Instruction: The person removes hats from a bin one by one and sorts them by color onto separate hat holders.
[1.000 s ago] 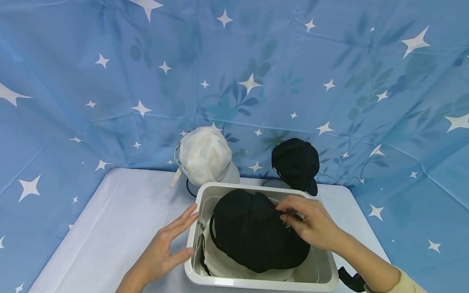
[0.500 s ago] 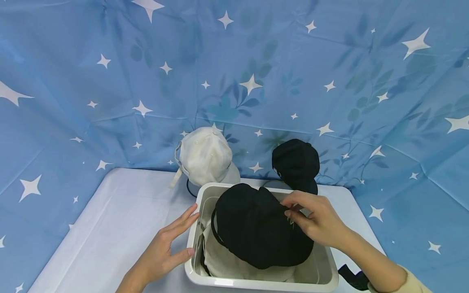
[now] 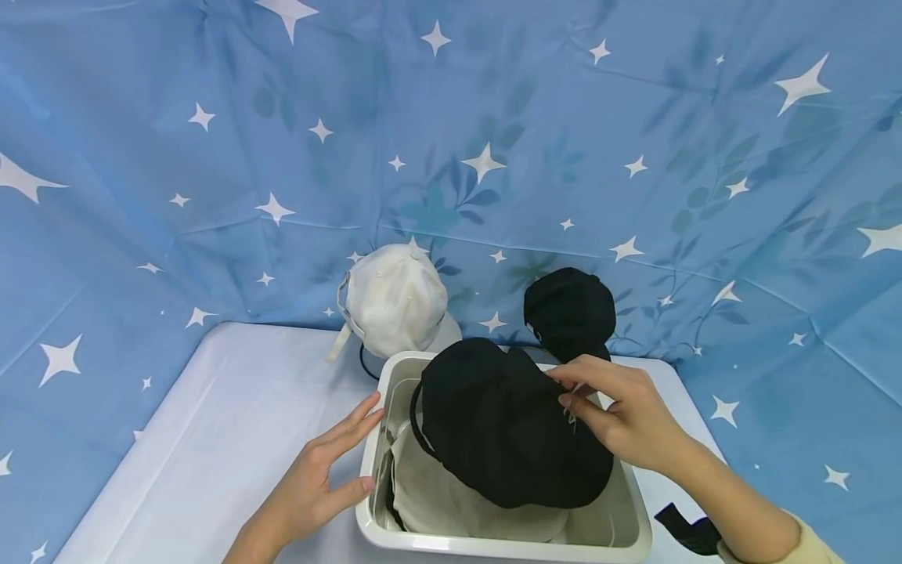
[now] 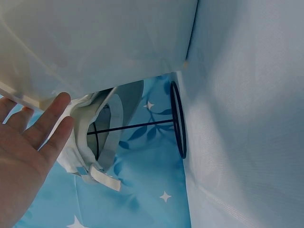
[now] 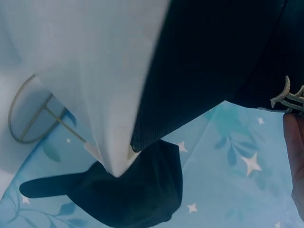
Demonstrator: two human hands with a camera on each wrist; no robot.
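My right hand point(image 3: 627, 407) pinches a black cap point(image 3: 514, 431) by its crown, near a small light emblem. The cap tilts above a white plastic bin point(image 3: 507, 548), overlapping its far rim. Beneath it in the bin lies a beige cloth item point(image 3: 458, 501), partly covered. My left hand point(image 3: 317, 462) touches the bin's left rim with its fingers spread and straight. In the left wrist view the left hand point(image 4: 28, 147) lies against the bin wall point(image 4: 95, 47). In the right wrist view only fingers point(image 5: 294, 152) show, at the emblem of the cap point(image 5: 223, 52).
Behind the bin a white cap point(image 3: 395, 301) hangs on a black wire stand point(image 4: 178, 118). To its right another black cap point(image 3: 569, 313) sits on a gold-coloured wire stand point(image 5: 21, 111). A black strap point(image 3: 687, 533) lies right of the bin. A starry blue cloth point(image 3: 451, 157) hangs behind the table.
My right hand has raised the black cap and shifted it slightly to the right, so more of the beige item shows. The left hand and the bin have stayed in place.
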